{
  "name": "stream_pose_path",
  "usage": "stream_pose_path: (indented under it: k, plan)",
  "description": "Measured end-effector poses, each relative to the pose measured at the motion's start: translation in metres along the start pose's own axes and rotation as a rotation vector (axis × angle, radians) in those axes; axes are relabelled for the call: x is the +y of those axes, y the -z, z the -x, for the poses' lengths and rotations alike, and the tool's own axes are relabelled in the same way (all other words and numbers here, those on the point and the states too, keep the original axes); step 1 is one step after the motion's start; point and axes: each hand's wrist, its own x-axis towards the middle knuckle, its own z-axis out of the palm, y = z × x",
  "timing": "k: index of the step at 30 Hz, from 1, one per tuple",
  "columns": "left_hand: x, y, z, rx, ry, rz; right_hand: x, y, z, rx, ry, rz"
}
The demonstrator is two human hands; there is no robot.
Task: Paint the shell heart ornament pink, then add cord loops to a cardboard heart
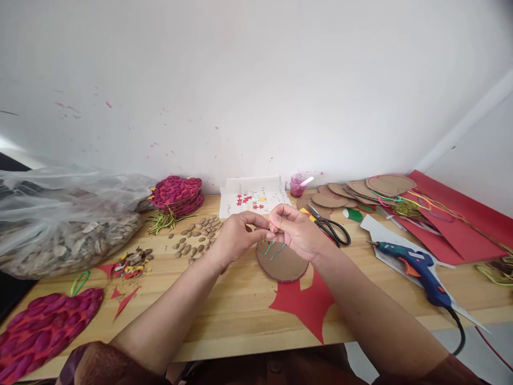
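Observation:
My left hand (242,235) and my right hand (298,232) meet fingertip to fingertip over a round cardboard disc (286,267). Both pinch at the same spot, on a thin cord (277,252) whose green and teal ends hang below the fingers. The fingers cover the rest of the cord. Beneath the hands, the brown disc has a dark reddish rim and lies partly on a cut piece of red paper (306,307). Black-handled scissors (331,227) rest just beyond my right hand.
A blue glue gun (417,267) lies at right, its cable running off the front edge. Behind are cardboard discs (360,190), red sheets (452,235) and a pink paint cup (297,186). Loose shells (196,235), a shell-filled bag (72,235) and a magenta decorated disc (48,331) are left.

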Motion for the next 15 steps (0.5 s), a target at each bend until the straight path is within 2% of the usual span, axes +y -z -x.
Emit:
stream_pose_path:
  k: [5,8,12,15]
  plan:
    - [-0.016,-0.003,0.003,-0.024,-0.099,0.064,0.005,0.000,0.000,-0.007,-0.061,0.015]
    - [-0.018,-0.002,0.005,0.010,-0.123,0.060,0.005,-0.001,0.000,-0.001,-0.107,0.019]
    - [-0.015,-0.002,0.007,0.070,-0.137,0.068,0.004,0.001,-0.001,0.033,-0.033,0.122]
    - [-0.013,-0.005,0.008,0.062,-0.101,0.160,0.003,0.003,-0.002,0.058,0.014,0.180]
